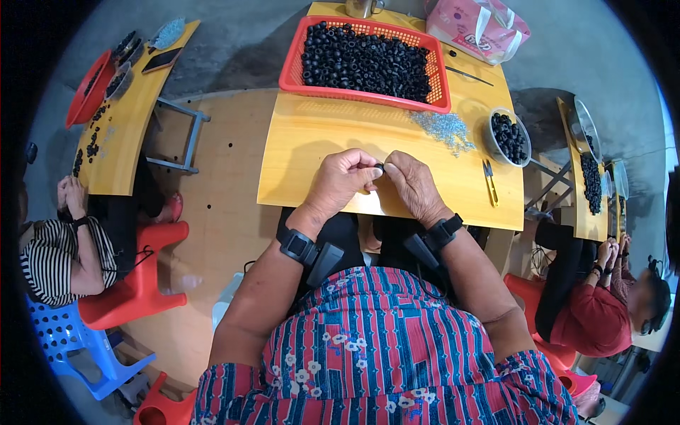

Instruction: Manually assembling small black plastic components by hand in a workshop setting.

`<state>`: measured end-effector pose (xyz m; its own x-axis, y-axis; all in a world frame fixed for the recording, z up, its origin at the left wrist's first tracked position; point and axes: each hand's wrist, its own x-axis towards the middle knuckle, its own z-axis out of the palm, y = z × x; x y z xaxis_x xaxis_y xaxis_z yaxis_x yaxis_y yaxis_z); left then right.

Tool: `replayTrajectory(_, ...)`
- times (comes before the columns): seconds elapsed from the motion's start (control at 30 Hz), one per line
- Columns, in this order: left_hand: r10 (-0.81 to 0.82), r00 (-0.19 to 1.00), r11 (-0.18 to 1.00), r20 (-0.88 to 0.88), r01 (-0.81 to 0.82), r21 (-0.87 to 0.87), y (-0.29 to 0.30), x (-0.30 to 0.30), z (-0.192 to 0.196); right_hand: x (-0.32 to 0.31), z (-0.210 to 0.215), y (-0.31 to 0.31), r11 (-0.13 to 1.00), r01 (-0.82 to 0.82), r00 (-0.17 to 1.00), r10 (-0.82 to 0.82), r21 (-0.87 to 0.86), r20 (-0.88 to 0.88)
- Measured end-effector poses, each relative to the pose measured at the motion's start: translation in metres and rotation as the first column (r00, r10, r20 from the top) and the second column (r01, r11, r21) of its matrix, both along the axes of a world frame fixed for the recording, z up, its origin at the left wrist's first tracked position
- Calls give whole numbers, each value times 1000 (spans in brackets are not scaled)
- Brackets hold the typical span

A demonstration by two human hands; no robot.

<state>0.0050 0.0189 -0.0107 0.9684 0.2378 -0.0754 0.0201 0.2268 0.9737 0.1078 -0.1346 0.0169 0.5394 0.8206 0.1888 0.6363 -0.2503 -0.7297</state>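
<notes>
Both hands meet over the near edge of a yellow wooden table (297, 156). Between the fingertips is a small black part (380, 167), mostly covered by the fingers. My left hand (343, 183) pinches it with thumb and forefinger, while my right hand (416, 190) closes on its other side. Beyond them stands a red plastic basket (289, 74) heaped with small black ring-shaped parts (368, 64). A scatter of tiny clear, bluish pieces (448, 132) lies in front of its right corner. Farther right is a clear round tub (489, 142) of black parts.
Yellow-handled snips (490, 185) lie near the right table edge. A thin dark rod (469, 76) and a pink bag (476, 32) are at the far right, a metal cup (361, 7) behind the basket. People sit at side tables (131, 142) left and right.
</notes>
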Motion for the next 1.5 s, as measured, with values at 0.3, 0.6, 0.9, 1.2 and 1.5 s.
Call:
replayTrajectory(0.3,-2,1000,1000,7,2,19,1,0,0,7,-5,-9,998,4,680,42,61,-732)
replayTrajectory(0.6,25,1000,1000,0,-25,-14,2,-1,3,13,-4,-6,991,-51,617,126,120,-777)
replayTrajectory(0.9,3,1000,999,-25,-4,-45,5,-2,1,10,2,-3,995,-78,913,96,62,-397)
replayTrajectory(1.2,16,1000,996,7,-16,-92,5,-2,-2,18,-4,-3,990,-63,469,140,125,-872)
replayTrajectory(1.5,33,999,989,39,-27,-146,5,-3,-5,14,-15,0,966,22,81,254,257,-964)
